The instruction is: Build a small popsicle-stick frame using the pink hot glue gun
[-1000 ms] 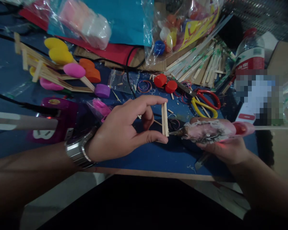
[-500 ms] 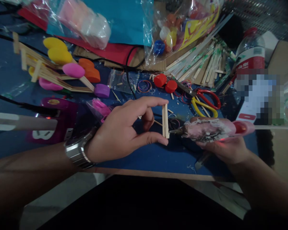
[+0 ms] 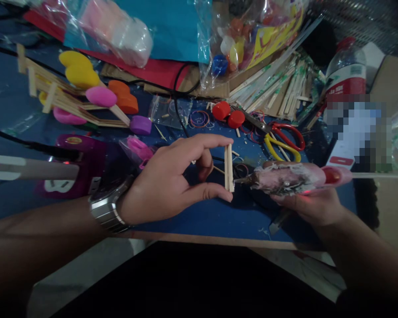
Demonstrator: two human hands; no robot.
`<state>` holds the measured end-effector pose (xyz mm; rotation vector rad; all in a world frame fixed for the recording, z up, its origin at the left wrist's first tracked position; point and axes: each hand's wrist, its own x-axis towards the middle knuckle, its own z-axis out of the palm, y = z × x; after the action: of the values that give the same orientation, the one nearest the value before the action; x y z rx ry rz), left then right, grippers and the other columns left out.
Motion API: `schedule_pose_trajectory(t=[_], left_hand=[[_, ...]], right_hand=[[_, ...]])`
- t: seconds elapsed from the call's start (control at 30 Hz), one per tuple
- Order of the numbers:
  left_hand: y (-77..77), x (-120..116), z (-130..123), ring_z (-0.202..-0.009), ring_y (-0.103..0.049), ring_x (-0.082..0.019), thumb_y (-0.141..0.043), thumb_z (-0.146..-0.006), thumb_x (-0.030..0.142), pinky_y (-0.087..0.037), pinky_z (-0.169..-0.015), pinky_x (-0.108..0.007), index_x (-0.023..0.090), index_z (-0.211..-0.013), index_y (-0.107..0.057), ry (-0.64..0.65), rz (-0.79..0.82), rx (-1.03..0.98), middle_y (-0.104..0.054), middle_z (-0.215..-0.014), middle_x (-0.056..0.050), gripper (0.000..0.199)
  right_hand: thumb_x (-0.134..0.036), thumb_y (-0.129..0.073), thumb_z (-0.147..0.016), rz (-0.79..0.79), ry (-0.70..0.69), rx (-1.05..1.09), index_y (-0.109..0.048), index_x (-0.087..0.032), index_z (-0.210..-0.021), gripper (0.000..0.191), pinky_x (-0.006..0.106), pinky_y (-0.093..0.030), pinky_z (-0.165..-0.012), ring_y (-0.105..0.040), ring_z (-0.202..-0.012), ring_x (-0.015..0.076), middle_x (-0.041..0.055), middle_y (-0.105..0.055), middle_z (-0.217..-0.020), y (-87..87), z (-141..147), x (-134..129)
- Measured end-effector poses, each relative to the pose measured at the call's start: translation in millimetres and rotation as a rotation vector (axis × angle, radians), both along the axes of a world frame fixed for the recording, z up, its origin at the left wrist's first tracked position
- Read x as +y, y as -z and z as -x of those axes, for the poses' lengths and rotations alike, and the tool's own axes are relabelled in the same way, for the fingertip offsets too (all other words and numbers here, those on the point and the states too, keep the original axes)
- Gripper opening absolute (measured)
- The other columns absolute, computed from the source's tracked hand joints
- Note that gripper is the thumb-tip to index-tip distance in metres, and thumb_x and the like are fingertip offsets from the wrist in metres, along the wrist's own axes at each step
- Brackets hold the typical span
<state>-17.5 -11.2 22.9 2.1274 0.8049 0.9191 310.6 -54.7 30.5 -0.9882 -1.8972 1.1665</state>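
Observation:
Between the thumb and forefinger of my left hand (image 3: pixel 172 176) is a short pair of wooden sticks (image 3: pixel 228 167), gripped by its ends and standing crosswise. My right hand (image 3: pixel 313 207) is wrapped round a pink hot glue gun (image 3: pixel 292 179), its body smeared with dried glue and a clear glue stick (image 3: pixel 378 176) poking out of the back. The gun's metal nozzle (image 3: pixel 243 180) points left, at the lower end of the wooden sticks. Whether the tip touches them I cannot tell. A red light glows near my right fingers, which are partly hidden beneath the gun.
Red-and-yellow scissors (image 3: pixel 283 141) and red caps (image 3: pixel 221 110) lie behind my hands. A stick frame with colored pieces (image 3: pixel 76 104) lies left, near a purple power socket (image 3: pixel 71 165). Loose sticks (image 3: pixel 285 84), a bottle (image 3: pixel 346 73) and a phone (image 3: pixel 353 132) are at the right.
Almost nothing differs. Both hands, the wooden sticks and the glue gun hold nearly the same positions, the nozzle still by the sticks' lower end.

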Motion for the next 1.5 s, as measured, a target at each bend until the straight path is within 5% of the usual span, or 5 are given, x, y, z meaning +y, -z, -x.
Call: schedule_pose_trajectory(t=[0.5,0.97,1.5], left_hand=[[1.1,0.1,-0.4,-0.077,-0.07,-0.014,-0.092,-0.101,0.069,-0.06,-0.079,-0.028,0.02,-0.156,-0.073,0.017,0.007,-0.015,-0.072,-0.091,0.003,0.076],[0.1,-0.6,0.0,-0.079,-0.071,-0.015,-0.091,-0.102,0.069,-0.063,-0.082,-0.03,0.022,-0.155,-0.073,0.027,0.008,-0.008,-0.073,-0.092,0.003,0.073],[0.7,-0.7,0.0,-0.079,-0.071,-0.016,-0.09,-0.101,0.072,-0.062,-0.083,-0.031,0.022,-0.154,-0.074,0.021,0.013,-0.008,-0.073,-0.09,0.002,0.075]], right_hand=[[-0.025,-0.088,-0.106,0.114,-0.038,0.054,-0.086,-0.056,-0.145,0.05,0.037,-0.069,-0.127,-0.088,-0.137,0.0249,-0.0125,-0.09,-0.144,0.8,0.3,-1.6],[-0.022,-0.087,-0.107,0.114,-0.046,0.053,-0.084,-0.059,-0.147,0.054,0.031,-0.068,-0.126,-0.088,-0.137,0.02,-0.0163,-0.089,-0.145,-2.5,1.7,0.8],[-0.02,-0.091,-0.102,0.154,0.005,0.077,-0.091,-0.052,-0.137,0.047,0.04,-0.072,-0.123,-0.09,-0.133,0.0273,-0.0094,-0.093,-0.138,-5.5,6.0,0.2]])
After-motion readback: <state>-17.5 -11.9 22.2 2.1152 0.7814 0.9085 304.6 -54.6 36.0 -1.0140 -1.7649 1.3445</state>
